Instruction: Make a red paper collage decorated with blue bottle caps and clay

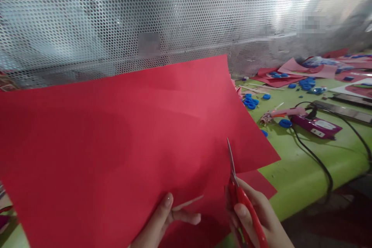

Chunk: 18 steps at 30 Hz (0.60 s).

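Red paper sheet (pixel 130 143) spans the near edge of the green counter (pixel 293 166), scissors (pixel 245 201) at the sheet's right.
The left hand (pixel 157 221) pinches the sheet, thumb above, forefinger nearly closed beneath; the fingers of the right hand (pixel 263 203) curl around the scissors' handles. A purple power strip (pixel 309 125) lies back from that edge.

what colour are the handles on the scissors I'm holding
The scissor handles are red; the head view shows them best.

Right hand (pixel 265 210) with red scissors (pixel 243 198)
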Tool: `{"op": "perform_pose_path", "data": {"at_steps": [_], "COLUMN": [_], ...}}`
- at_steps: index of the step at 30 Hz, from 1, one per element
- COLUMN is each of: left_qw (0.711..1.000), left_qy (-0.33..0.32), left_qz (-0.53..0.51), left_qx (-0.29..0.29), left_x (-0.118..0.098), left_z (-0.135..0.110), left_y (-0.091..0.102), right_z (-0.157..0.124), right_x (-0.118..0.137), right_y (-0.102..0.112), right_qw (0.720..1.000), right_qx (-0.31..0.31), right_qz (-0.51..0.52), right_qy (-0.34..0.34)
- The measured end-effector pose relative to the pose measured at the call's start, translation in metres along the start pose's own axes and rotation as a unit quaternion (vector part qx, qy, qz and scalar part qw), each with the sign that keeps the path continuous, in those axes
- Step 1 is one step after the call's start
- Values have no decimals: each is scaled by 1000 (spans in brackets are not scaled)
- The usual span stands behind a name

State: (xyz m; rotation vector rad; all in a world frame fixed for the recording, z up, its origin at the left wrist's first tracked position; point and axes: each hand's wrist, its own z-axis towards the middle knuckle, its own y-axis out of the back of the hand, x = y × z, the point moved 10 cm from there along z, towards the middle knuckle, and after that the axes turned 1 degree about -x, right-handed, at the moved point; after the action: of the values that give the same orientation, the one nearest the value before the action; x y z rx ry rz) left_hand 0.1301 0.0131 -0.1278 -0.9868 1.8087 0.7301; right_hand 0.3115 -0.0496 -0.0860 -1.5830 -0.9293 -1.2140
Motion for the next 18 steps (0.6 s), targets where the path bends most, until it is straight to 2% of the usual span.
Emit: {"op": "perform_pose_path", "data": {"at_steps": [3, 7, 14, 18], "left_qw": [1000, 999, 996, 996], "left_qy": [23, 21, -35, -29], "left_qz": [19, 17, -41, -52], "left_qx": [8, 31, 64, 66], "left_x": [0, 3, 16, 20], "left_z": [-1, -1, -1, 0], "left_y": [-2, 1, 10, 11], "right_z": [-2, -5, -6, -9], "right_x": [-2, -3, 0, -2], "right_y": [6, 15, 27, 27], "right_qw": [1000, 999, 994, 992], "right_qx": [-5, -15, -105, -116], "right_qz": [-8, -22, 24, 40], "right_qy": [-16, -28, -6, -7]}}
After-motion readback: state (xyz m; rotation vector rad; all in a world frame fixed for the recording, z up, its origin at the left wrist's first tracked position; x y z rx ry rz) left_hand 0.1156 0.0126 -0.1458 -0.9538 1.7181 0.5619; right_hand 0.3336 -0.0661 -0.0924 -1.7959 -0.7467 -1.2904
